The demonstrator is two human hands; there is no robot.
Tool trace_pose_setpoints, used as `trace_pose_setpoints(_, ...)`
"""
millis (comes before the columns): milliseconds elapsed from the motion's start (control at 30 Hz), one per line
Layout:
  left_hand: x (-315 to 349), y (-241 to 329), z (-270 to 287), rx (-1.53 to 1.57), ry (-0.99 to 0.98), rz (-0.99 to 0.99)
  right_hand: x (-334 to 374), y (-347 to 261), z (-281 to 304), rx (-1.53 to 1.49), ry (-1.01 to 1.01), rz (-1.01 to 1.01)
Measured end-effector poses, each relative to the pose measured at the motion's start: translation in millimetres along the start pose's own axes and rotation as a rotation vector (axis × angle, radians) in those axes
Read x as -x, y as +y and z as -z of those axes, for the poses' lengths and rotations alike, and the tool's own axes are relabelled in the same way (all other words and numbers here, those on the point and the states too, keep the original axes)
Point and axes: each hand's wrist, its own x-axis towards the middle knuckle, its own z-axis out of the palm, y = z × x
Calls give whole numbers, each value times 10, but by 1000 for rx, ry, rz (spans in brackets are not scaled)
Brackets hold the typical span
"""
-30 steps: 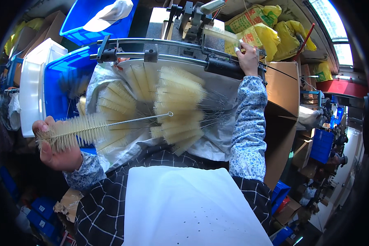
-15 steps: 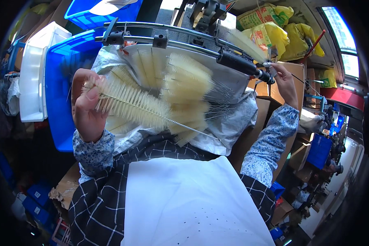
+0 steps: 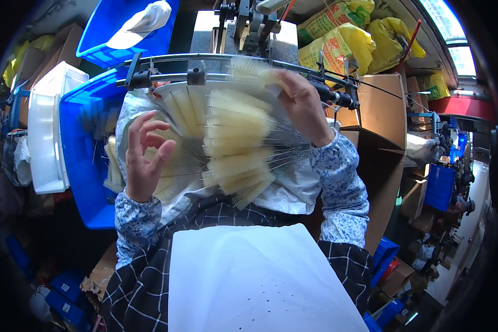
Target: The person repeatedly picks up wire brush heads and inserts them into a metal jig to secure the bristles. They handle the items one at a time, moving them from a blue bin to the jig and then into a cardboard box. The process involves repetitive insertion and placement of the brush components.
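My right hand [image 3: 304, 108] is closed on a pale bristle brush [image 3: 249, 68], which points left across the machine's metal rails and is smeared by motion. Over the lap and the white sack, my left hand [image 3: 144, 160] holds nothing, its fingers curved and apart. Between the hands lies a pile of cream bristle brushes [image 3: 235, 130] with thin twisted-wire stems, most of them pointing right. More brushes show behind and beside the left hand, partly hidden by it. The machine's black chuck [image 3: 343, 99] sits just right of my right hand.
Metal rails [image 3: 174, 79] cross in front of me. On the left stand a blue bin [image 3: 86, 196] with brushes in it and a white tray [image 3: 44, 133]. A white cap [image 3: 141, 25] lies on another blue bin. Cardboard boxes [image 3: 379, 105] and yellow sacks [image 3: 343, 50] are at the right.
The brush has left my left hand, whose fingers have opened. My right hand has moved left from the chuck, bringing the other brush over the rails.
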Motion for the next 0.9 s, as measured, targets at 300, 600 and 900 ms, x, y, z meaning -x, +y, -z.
trace_pose_setpoints(300,150,-656,402,-668,-120,297,-377,1103,14,755,181,-274)
trace_pose_setpoints(600,149,-756,404,-380,-142,254,-383,1133,39,683,186,-153)
trace_pose_setpoints(900,130,-522,363,-60,-207,377,-609,1430,-35,761,71,-163)
